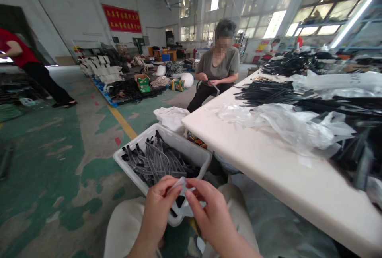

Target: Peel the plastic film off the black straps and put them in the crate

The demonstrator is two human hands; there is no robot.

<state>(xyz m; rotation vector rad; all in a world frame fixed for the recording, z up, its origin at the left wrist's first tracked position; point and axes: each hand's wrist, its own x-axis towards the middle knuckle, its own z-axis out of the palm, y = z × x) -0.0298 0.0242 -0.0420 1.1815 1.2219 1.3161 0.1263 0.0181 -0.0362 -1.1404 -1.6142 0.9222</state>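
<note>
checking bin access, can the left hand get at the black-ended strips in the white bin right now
Probably yes: the left hand appears close to the white bin, and no lid covers the black-ended strips. Its fingers pinch translucent plastic, though, so may need freeing first.

L hand (159, 206) & R hand (211, 207) pinched, v. close.

A factory workshop it was, no mistaking it! Black strips (265, 94) and clear plastic wrap (286, 125) lay heaped on the white table (232, 142), a crammed white bin (189, 148) stood just beside its left corner, and a worker (219, 65) sat beyond that corner! Left of the table, a loaded blue pallet (105, 94) lined the worn green floor (32, 198); far behind the table rose tall, many-paned windows (252, 31)!
</note>
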